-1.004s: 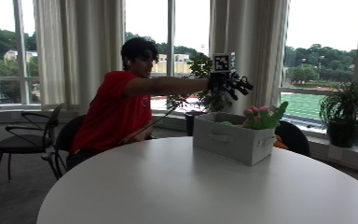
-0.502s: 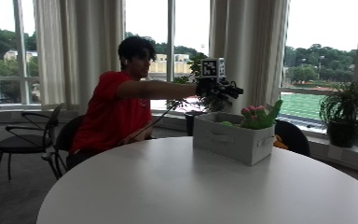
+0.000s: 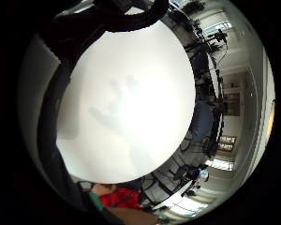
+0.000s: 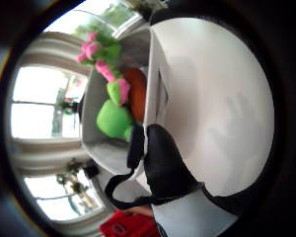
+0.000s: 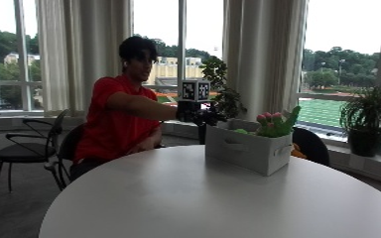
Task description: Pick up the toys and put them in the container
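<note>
The toys (image 5: 274, 124) sit inside the container (image 5: 246, 148), a pale fabric box with a slot handle in its side, standing on the round white table (image 5: 230, 198) toward its far edge, at about one o'clock from the table's middle in the outside view. Green and pink soft shapes poke above the container's rim at its right end, pink tips uppermost with a green piece slanting up beside them. The thumb-side palm view looks down into the box: a rounded green toy (image 4: 113, 118) lies against an orange one (image 4: 136, 94), with pink and green pieces (image 4: 96, 49) near the far wall. The gloved right hand (image 5: 200, 115) hangs in the air just beside the container's left end, at about ten o'clock from the box, above the table's back edge, with the arm stretched out level from the person in the red shirt (image 5: 114, 124) seated behind the table. It holds nothing; whether its fingers are spread or curled cannot be told from the outside view, though the shadow on the table in the little-finger-side palm view shows spread fingers. A black chair (image 5: 25, 148) stands left of the person, and a potted plant (image 5: 369, 124) sits on the window ledge at the right.
</note>
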### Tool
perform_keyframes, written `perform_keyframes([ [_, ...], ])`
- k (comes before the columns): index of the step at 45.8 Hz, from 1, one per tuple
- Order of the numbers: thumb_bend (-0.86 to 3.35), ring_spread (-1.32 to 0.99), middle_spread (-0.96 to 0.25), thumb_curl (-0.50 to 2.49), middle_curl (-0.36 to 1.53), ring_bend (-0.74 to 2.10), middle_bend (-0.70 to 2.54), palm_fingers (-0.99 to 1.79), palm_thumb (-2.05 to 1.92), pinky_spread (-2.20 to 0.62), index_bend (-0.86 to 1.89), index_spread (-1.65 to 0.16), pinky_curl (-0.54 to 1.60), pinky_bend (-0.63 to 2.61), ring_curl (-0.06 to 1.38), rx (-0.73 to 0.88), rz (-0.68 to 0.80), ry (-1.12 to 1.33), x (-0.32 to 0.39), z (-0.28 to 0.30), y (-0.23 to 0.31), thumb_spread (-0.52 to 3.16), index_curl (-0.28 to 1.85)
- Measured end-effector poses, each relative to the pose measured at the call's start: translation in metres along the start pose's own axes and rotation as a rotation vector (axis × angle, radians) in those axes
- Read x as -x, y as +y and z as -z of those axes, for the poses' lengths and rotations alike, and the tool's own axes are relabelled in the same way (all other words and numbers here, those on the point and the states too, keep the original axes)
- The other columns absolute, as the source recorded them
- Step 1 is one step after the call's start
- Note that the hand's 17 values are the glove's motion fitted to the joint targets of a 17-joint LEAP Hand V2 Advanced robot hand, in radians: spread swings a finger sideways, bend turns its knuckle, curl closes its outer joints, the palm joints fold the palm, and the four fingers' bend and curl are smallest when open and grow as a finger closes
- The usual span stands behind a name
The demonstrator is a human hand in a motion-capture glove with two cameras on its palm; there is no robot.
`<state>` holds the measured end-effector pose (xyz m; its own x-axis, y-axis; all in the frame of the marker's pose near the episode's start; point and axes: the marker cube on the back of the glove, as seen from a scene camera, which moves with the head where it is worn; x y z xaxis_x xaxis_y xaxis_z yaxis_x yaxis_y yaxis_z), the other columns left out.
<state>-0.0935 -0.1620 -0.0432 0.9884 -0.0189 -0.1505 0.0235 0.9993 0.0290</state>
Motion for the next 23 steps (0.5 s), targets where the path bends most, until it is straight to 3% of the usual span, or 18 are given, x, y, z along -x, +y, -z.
perform_keyframes([
  [23, -0.04, -0.17, -0.13, 0.33, 0.28, 0.39, 0.14, -0.1, -0.04, 0.04, 0.16, -0.39, 0.28, 0.89, 0.28, 0.024, -0.051, -0.051, -0.081, -0.046, 0.041, 1.2, 0.35],
])
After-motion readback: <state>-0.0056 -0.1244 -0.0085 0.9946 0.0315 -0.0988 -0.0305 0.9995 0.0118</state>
